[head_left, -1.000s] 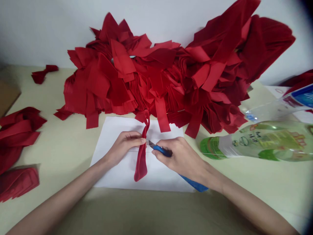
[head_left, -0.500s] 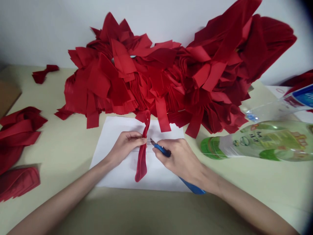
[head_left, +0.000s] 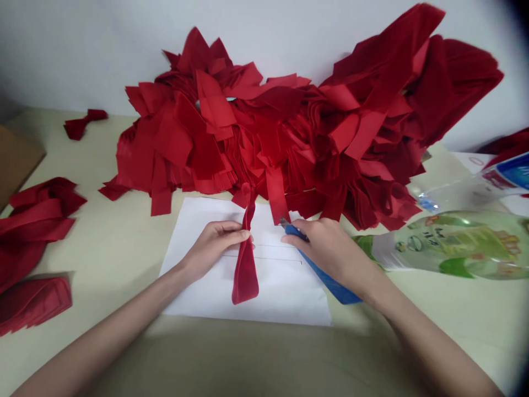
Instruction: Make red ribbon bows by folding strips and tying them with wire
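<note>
Over a white sheet of paper (head_left: pixel 198 295) with ruled lines, my left hand (head_left: pixel 221 240) pinches a looped red velvet ribbon (head_left: pixel 246 275) at its gathered middle. One loop hangs toward me and the other points at the pile behind. To the right, my right hand (head_left: pixel 330 245) is closed around a blue utility knife (head_left: pixel 326 280), its short blade pointing up and left, apart from the ribbon. A large heap of cut red ribbon strips (head_left: pixel 264 132) lies just beyond the paper.
On the right lie a green-labelled plastic bottle (head_left: pixel 467 242) and a clear bottle with a blue label (head_left: pixel 475 187). More red ribbon (head_left: pixel 37 220) is at the left, beside a folded stack (head_left: pixel 37 303). A small tied bow (head_left: pixel 85 124) sits far left, near a cardboard box (head_left: pixel 16 160).
My right hand has drawn the knife away to the right and slightly up from the ribbon. The ribbon's near loop has turned to show its wider face; my left hand keeps its pinch.
</note>
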A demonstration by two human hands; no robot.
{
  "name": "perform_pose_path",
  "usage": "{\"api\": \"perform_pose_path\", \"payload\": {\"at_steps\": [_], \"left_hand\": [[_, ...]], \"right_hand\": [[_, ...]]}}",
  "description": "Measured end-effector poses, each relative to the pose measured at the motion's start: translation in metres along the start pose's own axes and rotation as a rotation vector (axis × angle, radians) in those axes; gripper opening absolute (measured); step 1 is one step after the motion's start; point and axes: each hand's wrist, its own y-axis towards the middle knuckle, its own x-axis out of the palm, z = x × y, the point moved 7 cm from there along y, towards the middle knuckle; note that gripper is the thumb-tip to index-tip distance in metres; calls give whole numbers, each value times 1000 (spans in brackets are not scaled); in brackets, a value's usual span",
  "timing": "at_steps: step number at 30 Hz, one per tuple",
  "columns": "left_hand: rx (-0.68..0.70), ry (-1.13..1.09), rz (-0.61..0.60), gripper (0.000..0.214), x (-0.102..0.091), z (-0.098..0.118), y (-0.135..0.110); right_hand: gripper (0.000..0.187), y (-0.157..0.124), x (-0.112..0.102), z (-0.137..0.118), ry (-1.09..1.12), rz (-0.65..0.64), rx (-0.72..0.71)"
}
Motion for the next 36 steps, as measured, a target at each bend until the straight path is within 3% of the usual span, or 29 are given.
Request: {"api": "perform_pose_path", "payload": {"at_steps": [2, 5, 9, 12, 15, 20, 25, 30, 36], "left_hand": [[-6, -97, -93, 12, 5, 1, -3], [-1, -170, -155, 11, 11, 3, -7], [-12, -189, -163, 11, 17, 2, -10], [-18, -176, -161, 11, 20, 0, -10], [-15, -154, -145, 8, 23, -1, -12], [-26, -84, -156, 8, 28, -3, -16], [-21, -51, -185, 12, 29, -6, -15], [7, -45, -165, 12, 28, -4, -15], [31, -175, -118, 9, 27, -2, -16]], "right_hand": [[24, 7, 11, 15, -83, -60, 62], [28, 10, 16, 20, -102, -39, 67], [25, 2, -3, 7, -126, 187, 32], [19, -9, -18, -17, 98, 340, -135], [14, -14, -20, -37, 436, 314, -266], [12, -14, -15, -40, 654, 268, -185], [13, -11, -14, -36, 755, 243, -180], [11, -8, -11, -29, 784, 298, -90], [11, -6, -5, -26, 812, 288, -52]]}}
